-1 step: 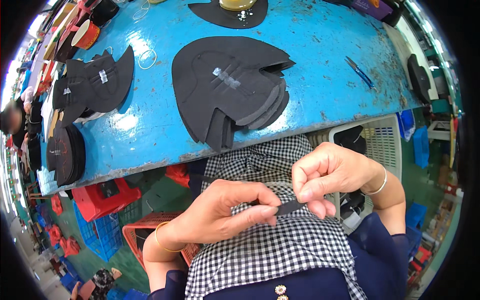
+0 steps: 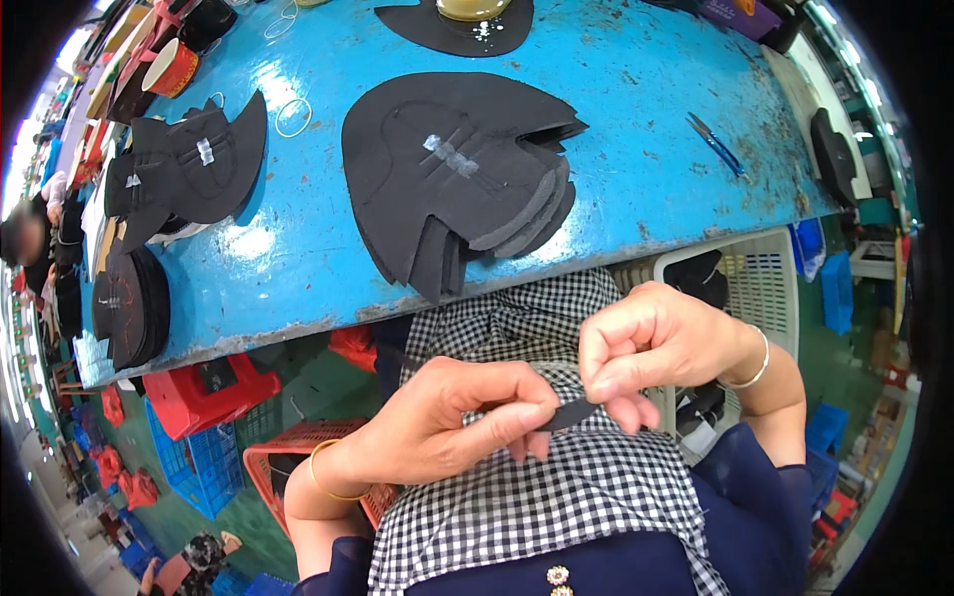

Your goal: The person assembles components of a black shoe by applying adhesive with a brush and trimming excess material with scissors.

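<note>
Your left hand (image 2: 452,422) and right hand (image 2: 651,348) both pinch a small black strip (image 2: 568,414) over your checkered apron (image 2: 556,487), just below the blue desk (image 2: 636,179) edge and its stack of black cut pieces (image 2: 447,169).

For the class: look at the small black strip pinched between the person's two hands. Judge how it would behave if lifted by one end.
The black strip is thin and spans freely between the left hand and right hand, so it probably droops when held by one end. It looks light: fingertip pinches carry it. Its matte surface, like the stacked black pieces on the table, suggests little slipping.
</note>
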Available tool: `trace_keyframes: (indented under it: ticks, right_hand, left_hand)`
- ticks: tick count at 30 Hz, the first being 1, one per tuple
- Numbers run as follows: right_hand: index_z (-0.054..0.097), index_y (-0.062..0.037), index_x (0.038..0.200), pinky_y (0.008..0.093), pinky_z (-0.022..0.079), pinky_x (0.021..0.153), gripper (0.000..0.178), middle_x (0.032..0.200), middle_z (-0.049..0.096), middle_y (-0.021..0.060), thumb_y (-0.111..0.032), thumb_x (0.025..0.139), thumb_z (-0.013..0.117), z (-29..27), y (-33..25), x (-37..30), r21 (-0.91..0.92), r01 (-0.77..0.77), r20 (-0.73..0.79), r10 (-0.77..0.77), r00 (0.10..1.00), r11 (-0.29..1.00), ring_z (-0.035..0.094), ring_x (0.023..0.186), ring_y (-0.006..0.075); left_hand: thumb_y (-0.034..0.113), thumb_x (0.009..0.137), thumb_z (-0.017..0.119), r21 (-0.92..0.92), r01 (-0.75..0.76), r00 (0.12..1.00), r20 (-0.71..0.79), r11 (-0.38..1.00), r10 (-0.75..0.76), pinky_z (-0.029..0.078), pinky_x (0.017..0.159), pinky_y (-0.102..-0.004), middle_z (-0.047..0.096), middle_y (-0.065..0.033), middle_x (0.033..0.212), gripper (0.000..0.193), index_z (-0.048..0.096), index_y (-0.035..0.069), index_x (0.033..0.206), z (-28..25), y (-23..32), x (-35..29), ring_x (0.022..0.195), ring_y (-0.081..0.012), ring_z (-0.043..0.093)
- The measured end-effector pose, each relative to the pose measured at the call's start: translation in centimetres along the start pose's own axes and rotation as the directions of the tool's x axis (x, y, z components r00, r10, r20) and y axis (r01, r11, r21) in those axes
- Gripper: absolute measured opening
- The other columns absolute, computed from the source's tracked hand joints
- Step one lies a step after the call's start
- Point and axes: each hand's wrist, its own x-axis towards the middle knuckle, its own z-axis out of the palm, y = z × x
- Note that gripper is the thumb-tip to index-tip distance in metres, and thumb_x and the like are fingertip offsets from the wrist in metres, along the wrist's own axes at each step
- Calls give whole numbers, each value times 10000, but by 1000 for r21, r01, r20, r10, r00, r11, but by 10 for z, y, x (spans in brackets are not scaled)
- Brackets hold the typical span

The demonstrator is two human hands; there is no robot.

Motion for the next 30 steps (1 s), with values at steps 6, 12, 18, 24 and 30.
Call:
trace_keyframes:
  ticks: [6, 12, 18, 24, 30]
  right_hand:
    - [704, -59, 914, 252, 429, 454, 146, 724, 630, 9, -107, 779, 731, -1, 19, 25, -821, 525, 452, -818, 356, -225, 560, 539, 124]
    - [674, -44, 905, 325, 521, 661, 104, 841, 661, 80, -143, 881, 699, -56, -28, 62, -945, 279, -29, -892, 450, 171, 640, 742, 235]
    - [650, 23, 1167, 404, 519, 837, 570, 1036, 685, 223, -483, 908, 676, -143, -45, 113, -888, -240, -457, -699, 549, 392, 662, 953, 344]
    - [634, 71, 1155, 413, 524, 832, 654, 996, 698, 266, -484, 833, 762, -125, -39, 103, -829, -128, -452, -517, 727, 544, 686, 934, 364]
    - [651, 14, 1139, 384, 522, 766, 519, 1003, 711, 192, -410, 860, 761, -102, -18, 74, -752, -143, -516, -439, 736, 644, 684, 875, 296]
  left_hand:
    - [239, 1078, 460, -200, 48, 987, 158, 979, -16, 451, 648, -219, 584, 3, 788, 301, 633, -6, 1111, -12, -20, 8, 689, -53, 524]
    - [16, 866, 739, 326, -114, 887, -393, 938, 244, 482, 639, -223, 698, -36, 832, 71, 717, -18, 923, -42, -1, -17, 743, -67, 622]
    - [-75, 784, 743, 561, 12, 640, -640, 827, 425, 424, 561, -177, 658, -11, 717, 108, 669, -2, 816, -92, 44, -50, 606, -40, 579]
    - [11, 820, 721, 630, -31, 614, -601, 776, 512, 365, 582, -188, 624, 4, 757, 66, 657, 5, 832, -135, 78, -62, 673, -30, 519]
    - [46, 792, 755, 664, 38, 875, -382, 746, 296, 395, 596, -226, 647, -20, 752, 81, 698, -11, 789, -138, 92, 4, 682, -62, 544]
